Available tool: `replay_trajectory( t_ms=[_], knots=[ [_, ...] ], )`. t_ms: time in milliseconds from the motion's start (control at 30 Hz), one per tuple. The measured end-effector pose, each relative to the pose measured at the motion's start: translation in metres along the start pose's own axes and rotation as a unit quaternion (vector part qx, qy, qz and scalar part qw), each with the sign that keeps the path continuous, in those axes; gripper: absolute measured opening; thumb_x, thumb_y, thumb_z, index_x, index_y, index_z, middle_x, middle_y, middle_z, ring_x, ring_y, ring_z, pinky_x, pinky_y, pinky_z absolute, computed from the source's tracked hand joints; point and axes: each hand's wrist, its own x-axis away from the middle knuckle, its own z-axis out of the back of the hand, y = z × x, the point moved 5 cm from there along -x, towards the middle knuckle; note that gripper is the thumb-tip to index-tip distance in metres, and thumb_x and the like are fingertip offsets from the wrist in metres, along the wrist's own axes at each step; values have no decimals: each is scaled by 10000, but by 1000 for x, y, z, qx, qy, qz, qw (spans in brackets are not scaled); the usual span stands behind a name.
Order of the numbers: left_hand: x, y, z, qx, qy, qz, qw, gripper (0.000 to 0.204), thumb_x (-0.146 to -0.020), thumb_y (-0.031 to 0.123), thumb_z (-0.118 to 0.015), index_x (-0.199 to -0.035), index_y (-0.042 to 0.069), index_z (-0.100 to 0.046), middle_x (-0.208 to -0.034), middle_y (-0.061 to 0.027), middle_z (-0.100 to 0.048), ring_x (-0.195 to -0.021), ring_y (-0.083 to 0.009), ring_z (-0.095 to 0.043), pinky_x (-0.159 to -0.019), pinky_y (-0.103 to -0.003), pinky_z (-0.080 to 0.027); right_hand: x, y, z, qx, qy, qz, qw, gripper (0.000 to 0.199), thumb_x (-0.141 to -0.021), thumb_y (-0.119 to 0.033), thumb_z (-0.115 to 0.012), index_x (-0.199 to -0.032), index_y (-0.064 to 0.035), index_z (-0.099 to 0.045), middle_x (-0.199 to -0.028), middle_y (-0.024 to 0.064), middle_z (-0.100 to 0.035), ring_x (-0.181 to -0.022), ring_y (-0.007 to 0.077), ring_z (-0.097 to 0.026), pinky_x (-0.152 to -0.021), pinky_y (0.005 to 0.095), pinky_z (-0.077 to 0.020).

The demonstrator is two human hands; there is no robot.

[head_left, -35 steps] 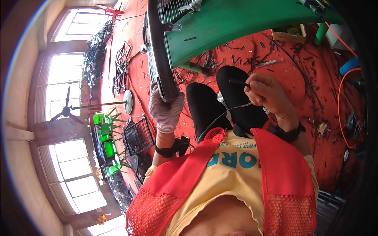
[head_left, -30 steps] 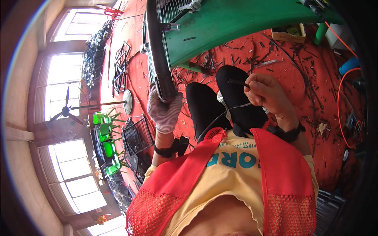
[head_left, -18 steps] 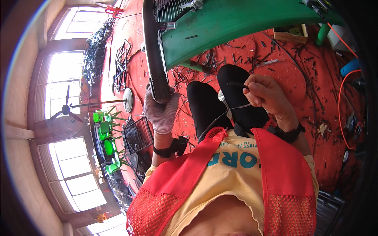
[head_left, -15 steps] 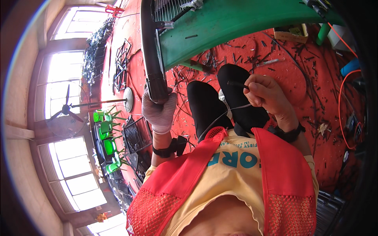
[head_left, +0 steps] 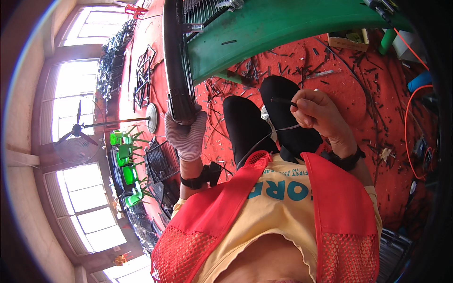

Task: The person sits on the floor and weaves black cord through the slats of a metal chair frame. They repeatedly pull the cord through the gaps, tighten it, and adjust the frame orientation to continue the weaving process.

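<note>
We look down over our red mesh vest (head_left: 330, 188). Our left hand (head_left: 186, 134), in a white knit glove, grips the black round frame (head_left: 175, 61) of a wire grille that leans against the green counter (head_left: 283, 28). Our bare right hand (head_left: 318, 113) pinches a thin dark rod (head_left: 282, 100) above our black-clad knees (head_left: 264, 122). Wire offcuts litter the red floor (head_left: 368, 89).
</note>
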Motion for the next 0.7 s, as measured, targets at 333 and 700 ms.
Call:
replay_trajectory(
  t_ms=[333,700],
  knots=[
    [0,-1,-7,-29,-25,4,999,339,-671,-137,-682,-947,26,-576,-907,-45,-611,-804,-106,-585,-741,-254,-497,1,1,1,2,4,-10,1000,205,-940,-217,-577,-917,-16,-608,-579,-35,-477,-484,19,-423,-430,182,-314],
    [-2,2,-26,-110,-58,-72,990,274,-633,-108,-690,-813,53,-559,-812,-28,-568,-797,-164,-513,-778,-308,-425,7,1,3,-7,21,-4,1000,184,-937,-196,-579,-928,-15,-608,-591,-31,-476,-488,25,-416,-437,182,-315]
  ],
)
